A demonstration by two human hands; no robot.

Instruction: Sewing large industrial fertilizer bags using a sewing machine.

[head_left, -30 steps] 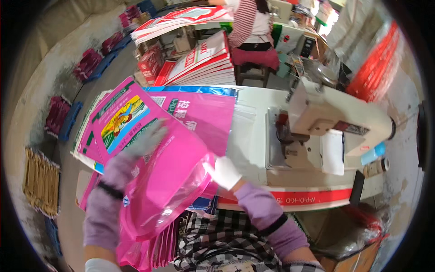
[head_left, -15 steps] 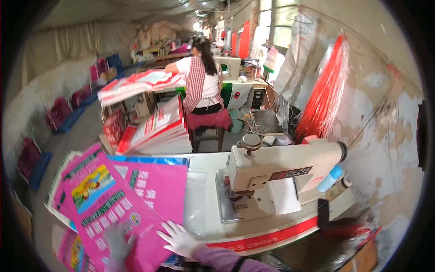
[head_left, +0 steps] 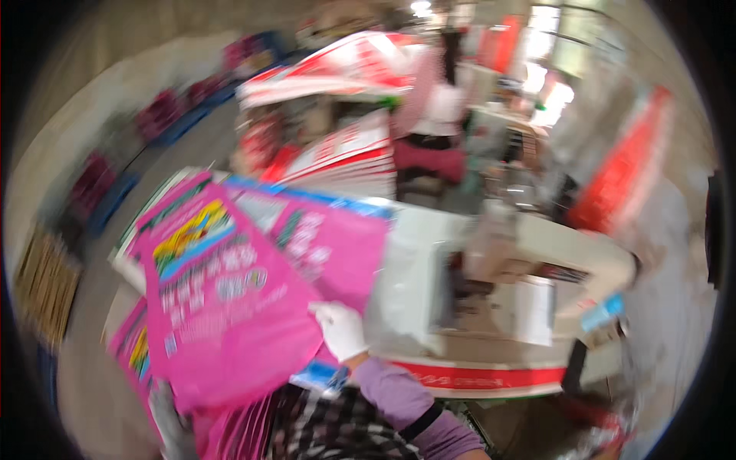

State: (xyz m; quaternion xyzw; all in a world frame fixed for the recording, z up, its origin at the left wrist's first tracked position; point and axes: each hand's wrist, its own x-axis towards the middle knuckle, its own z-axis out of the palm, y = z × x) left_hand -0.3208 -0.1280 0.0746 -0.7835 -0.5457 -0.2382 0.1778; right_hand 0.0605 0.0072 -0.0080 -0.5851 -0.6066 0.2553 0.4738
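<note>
The picture is motion-blurred. A large pink printed bag (head_left: 222,307) lies tilted over a stack of similar pink bags (head_left: 330,238) on the left part of the white table (head_left: 414,268). My right hand (head_left: 341,330), in a white glove, grips the top bag at its right edge. My left hand (head_left: 169,414), in a grey glove, is at the bag's lower corner and partly hidden under it. More pink bags (head_left: 126,353) hang off the table's near left side.
A white sewing machine (head_left: 552,268) stands on the right half of the table, whose front carries a red strip (head_left: 491,376). Behind it, a seated person (head_left: 437,115) works beside piles of red-and-white bags (head_left: 345,153). Pink stacks (head_left: 96,180) line the floor at left.
My view has swung back down and left after rising toward the room. The top pink bag now lies higher on the stack, with my right hand at its right edge.
</note>
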